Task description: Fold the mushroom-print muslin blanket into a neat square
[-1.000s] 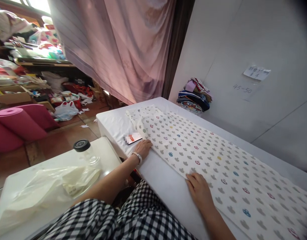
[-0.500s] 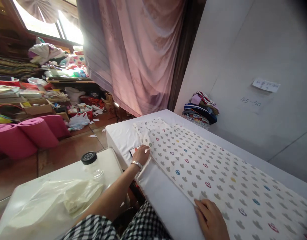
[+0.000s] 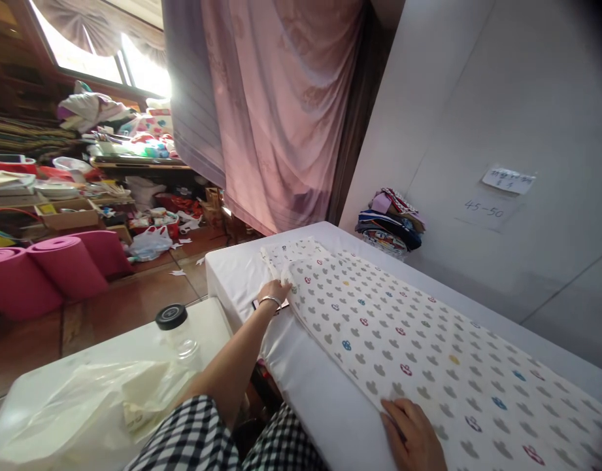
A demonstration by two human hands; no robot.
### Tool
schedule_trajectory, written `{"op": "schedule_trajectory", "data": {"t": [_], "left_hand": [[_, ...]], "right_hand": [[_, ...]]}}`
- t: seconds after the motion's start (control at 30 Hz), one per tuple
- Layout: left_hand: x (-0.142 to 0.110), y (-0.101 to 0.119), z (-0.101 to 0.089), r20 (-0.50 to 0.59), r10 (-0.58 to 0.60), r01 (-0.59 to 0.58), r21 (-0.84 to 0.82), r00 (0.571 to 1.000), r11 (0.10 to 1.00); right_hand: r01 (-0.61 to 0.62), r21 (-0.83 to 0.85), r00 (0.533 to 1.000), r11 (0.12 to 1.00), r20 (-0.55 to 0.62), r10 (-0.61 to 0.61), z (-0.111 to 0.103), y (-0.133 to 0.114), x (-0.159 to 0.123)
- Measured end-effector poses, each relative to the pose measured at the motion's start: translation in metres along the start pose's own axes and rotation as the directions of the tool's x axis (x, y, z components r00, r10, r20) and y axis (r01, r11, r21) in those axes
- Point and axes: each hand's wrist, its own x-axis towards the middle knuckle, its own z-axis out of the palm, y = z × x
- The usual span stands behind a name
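A long white fabric (image 3: 393, 314) printed with grey mouse-head shapes and coloured motifs lies across the white-covered table (image 3: 330, 386). At its far left corner, my left hand (image 3: 274, 292), with a bracelet at the wrist, is closed on the fabric's edge. Closer to me, my right hand (image 3: 414, 432) pinches the near edge between thumb and fingers. Just beyond the left hand, another small-patterned part of cloth (image 3: 301, 248) lies loosely bunched. A flat, dark-edged object like a phone (image 3: 255, 305) is mostly hidden under my left wrist.
On my left, a white stool-like surface (image 3: 207, 320) carries a clear jar with a black lid (image 3: 176, 324) and a pale plastic bag (image 3: 95, 405). Folded clothes (image 3: 391, 222) are stacked by the wall. Pink rolled mats (image 3: 68, 265) stand on the floor near cluttered boxes.
My left hand has shifted slightly away from me along the fabric's corner, its fingers now on the edge. My right hand keeps its place on the near edge. The view has tilted slightly.
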Motion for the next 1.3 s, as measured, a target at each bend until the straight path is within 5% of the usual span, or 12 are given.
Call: {"op": "schedule_trajectory", "data": {"t": [1.3], "left_hand": [[0.047,-0.004,-0.008,0.019,0.010,-0.007,-0.149,1.000,0.989]], "right_hand": [[-0.160,0.054,0.985,0.986,0.075,0.156,-0.005,-0.009,0.000]]}}
